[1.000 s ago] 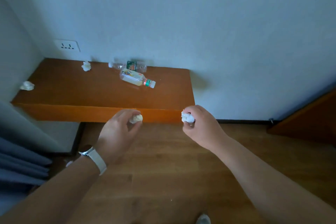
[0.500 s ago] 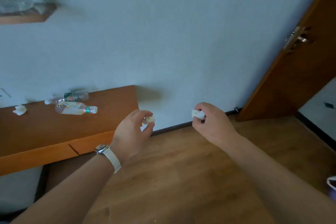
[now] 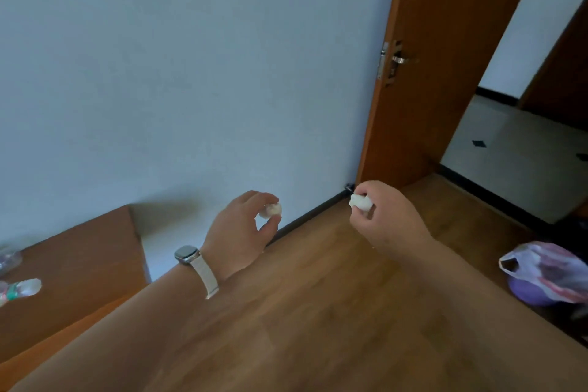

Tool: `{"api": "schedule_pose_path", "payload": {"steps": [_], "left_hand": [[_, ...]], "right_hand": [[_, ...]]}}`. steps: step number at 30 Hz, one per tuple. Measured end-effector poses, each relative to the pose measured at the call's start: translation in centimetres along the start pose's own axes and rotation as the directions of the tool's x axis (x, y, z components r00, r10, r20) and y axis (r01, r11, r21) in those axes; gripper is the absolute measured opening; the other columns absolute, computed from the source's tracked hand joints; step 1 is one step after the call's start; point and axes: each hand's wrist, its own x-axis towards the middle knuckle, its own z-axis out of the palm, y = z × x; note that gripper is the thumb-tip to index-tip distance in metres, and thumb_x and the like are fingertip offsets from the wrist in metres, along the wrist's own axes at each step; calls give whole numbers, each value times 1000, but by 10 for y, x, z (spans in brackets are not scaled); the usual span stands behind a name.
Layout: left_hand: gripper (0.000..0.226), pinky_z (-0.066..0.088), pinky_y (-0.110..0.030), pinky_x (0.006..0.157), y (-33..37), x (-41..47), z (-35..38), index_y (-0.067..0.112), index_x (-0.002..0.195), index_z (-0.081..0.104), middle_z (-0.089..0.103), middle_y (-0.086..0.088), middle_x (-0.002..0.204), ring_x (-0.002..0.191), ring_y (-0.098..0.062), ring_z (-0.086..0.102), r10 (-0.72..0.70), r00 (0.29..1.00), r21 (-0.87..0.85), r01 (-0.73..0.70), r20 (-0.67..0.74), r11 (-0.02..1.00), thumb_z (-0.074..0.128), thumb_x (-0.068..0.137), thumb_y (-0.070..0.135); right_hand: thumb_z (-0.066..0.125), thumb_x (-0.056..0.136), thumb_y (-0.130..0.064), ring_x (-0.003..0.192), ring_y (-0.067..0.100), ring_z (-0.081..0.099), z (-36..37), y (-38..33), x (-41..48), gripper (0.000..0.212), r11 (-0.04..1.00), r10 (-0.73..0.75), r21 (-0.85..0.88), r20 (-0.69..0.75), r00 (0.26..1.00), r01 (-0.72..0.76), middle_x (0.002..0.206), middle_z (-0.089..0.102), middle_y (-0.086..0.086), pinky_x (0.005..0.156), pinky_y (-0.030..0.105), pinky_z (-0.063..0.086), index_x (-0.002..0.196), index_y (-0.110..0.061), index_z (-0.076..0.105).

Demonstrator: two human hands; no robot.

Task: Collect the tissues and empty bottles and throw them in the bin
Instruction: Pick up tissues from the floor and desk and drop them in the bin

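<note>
My left hand [image 3: 241, 235], with a white watch on its wrist, pinches a small crumpled white tissue [image 3: 271, 210] between thumb and fingertips. My right hand [image 3: 385, 219] is closed on another crumpled white tissue [image 3: 360, 202]. Both hands hover over the wooden floor, about level with each other. At the right edge stands a purple bin [image 3: 537, 291] lined with a white and red plastic bag [image 3: 550, 267], to the right of my right hand. Two empty plastic bottles [image 3: 19, 289] lie on the wooden shelf [image 3: 79, 264] at the far left, cut off by the frame edge.
A pale wall [image 3: 191, 73] faces me, with a dark skirting strip along the floor. An open wooden door [image 3: 445, 57] stands at the right, and a tiled corridor [image 3: 515, 156] lies beyond it. Wooden flooring [image 3: 318, 312] stretches between shelf and bin.
The view has swung to the right: the shelf and bottles slid to the left edge, and the door and bin came into view. Both hands kept hold of their tissues.
</note>
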Motion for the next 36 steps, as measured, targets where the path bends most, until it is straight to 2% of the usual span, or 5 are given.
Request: {"api": "schedule_pose_path", "payload": {"steps": [9, 20, 27, 32, 36], "left_hand": [[12, 48, -20, 75, 6, 88, 79, 37, 96, 60, 59, 28, 93, 92, -1, 58, 93, 987, -118, -77, 131, 990, 62, 89, 27], [21, 46, -18, 78, -27, 280, 177, 26, 109, 63, 62, 14, 102, 90, -6, 57, 294, 911, -323, -196, 289, 926, 65, 89, 28], [25, 42, -11, 77, -23, 371, 230, 25, 113, 62, 56, 17, 103, 92, -3, 55, 435, 822, -380, -295, 366, 877, 64, 90, 31], [30, 43, -13, 86, -5, 408, 269, 32, 118, 59, 55, 21, 109, 99, -1, 54, 516, 726, -429, -330, 455, 841, 62, 90, 40], [29, 37, -7, 81, 20, 432, 305, 32, 118, 58, 53, 22, 108, 98, 0, 52, 538, 692, -431, -348, 481, 833, 61, 91, 40]], "right_hand": [[68, 84, -28, 83, 15, 60, -21, 65, 34, 19, 975, 201, -95, -22, 979, -202, 90, 60, -9, 76, 33, 57, 100, -27, 58], [65, 86, -26, 85, 17, 59, -17, 120, 152, 17, 864, 446, -197, -128, 886, -464, 92, 56, -12, 81, 32, 54, 102, -24, 59], [66, 88, -31, 82, 9, 60, -29, 150, 185, 24, 740, 610, -182, -224, 760, -647, 98, 55, -15, 71, 14, 48, 110, -30, 56], [67, 85, -30, 86, 9, 59, -47, 183, 190, 26, 685, 654, -165, -289, 699, -709, 100, 51, -17, 71, 17, 50, 109, -31, 56], [65, 87, -27, 82, 8, 56, -57, 216, 197, 29, 650, 688, -125, -324, 650, -750, 102, 51, -16, 65, 12, 45, 115, -29, 55]]}}
